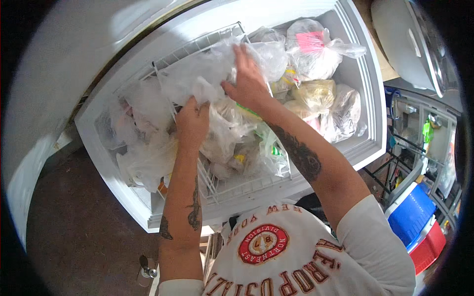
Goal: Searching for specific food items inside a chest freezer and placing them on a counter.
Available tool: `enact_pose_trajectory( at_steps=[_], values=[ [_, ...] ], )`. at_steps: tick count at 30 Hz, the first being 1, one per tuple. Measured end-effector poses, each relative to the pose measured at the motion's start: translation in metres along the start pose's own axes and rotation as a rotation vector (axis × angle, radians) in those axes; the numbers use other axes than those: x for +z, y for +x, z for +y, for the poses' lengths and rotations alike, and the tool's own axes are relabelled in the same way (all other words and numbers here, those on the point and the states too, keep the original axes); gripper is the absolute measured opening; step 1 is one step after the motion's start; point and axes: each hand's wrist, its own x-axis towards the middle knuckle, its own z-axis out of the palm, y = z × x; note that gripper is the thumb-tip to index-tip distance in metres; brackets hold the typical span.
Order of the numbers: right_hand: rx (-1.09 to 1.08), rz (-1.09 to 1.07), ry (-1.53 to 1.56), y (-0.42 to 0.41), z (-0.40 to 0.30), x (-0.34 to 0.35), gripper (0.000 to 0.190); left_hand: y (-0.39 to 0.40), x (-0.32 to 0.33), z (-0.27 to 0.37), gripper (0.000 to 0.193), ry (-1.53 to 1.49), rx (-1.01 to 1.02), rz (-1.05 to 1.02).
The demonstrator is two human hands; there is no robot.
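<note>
My left hand (192, 120) pinches the near edge of a cloudy plastic bag (202, 88) between thumb and fingers. To its right, my right hand (247, 79) is slightly blurred, its fingers stretched out and thumb apart, over the bag's right side. I cannot tell whether its palm presses on the plastic. Both hands are above a white wire basket (255, 182) inside a chest freezer (374, 111). Knotted clear bags fill the basket, one with green print (274, 150). What lies under the cloudy bag is hidden.
More filled bags (142, 162) crowd the freezer's left end. At the right end sit a bag with a pink piece (311, 41) and a yellowish bag (314, 92). The raised lid (55, 74) stands along the left. A blue and red cooler (411, 212) is at right.
</note>
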Motion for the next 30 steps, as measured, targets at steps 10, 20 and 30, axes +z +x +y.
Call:
enact_pose_trajectory(
  at_steps=[10,20,30],
  values=[
    [-0.084,-0.595,-0.211,-0.051,0.018,-0.007,0.063,-0.142,0.017,-0.088,0.029,-0.975,-0.894,0.196],
    [-0.352,-0.575,-0.396,-0.128,0.032,-0.009,0.057,-0.170,0.038,-0.077,0.029,-0.847,-0.768,0.069],
    [-0.334,-0.619,-0.398,-0.120,0.026,-0.016,0.056,-0.170,0.035,-0.058,0.033,-0.766,-0.764,0.100]
  ],
)
